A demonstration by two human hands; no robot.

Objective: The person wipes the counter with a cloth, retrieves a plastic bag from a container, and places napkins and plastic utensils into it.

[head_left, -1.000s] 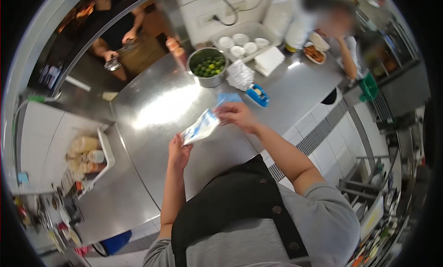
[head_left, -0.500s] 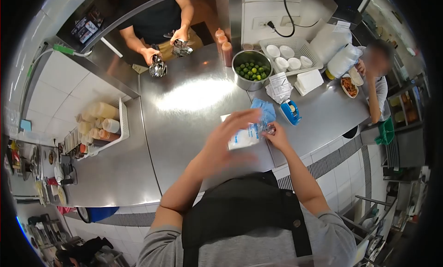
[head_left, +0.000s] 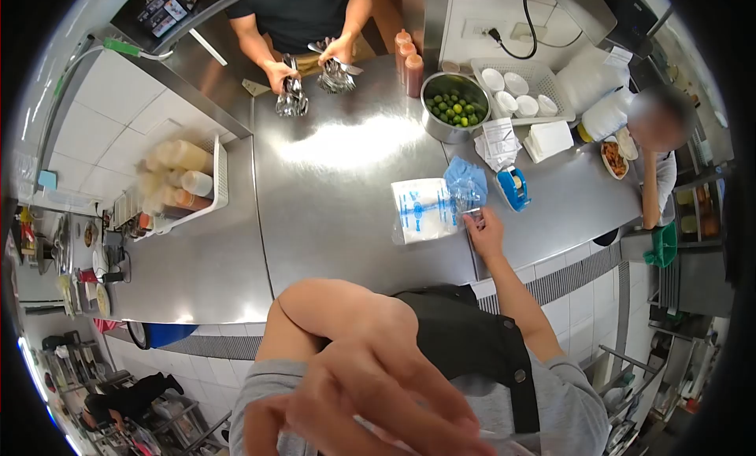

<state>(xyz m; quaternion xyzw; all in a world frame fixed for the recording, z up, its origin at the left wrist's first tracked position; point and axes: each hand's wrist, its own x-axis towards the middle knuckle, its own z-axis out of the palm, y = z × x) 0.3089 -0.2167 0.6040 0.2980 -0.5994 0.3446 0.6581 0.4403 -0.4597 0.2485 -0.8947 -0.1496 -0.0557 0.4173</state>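
Note:
My right hand pinches the clear plastic edge of a plastic packet with blue print and white contents, lying flat on the steel counter. A crumpled blue piece, perhaps a glove or cloth, lies against the packet's upper right side. My left hand is raised close to the camera, over my chest, with its fingers curled. Its fingertips are partly cut off at the lower edge, so what they hold, if anything, is hidden. Just right of the packet stands a blue tape dispenser.
Across the steel counter, another person's hands hold bunches of metal cutlery. A pot of green limes, sauce bottles, paper slips and a basket of white cups stand behind. At left is a bottle basket.
My left hand has moved from above the packet back toward the camera, uncovering the packet. My right hand keeps its pinch on the plastic. The view has shifted slightly.

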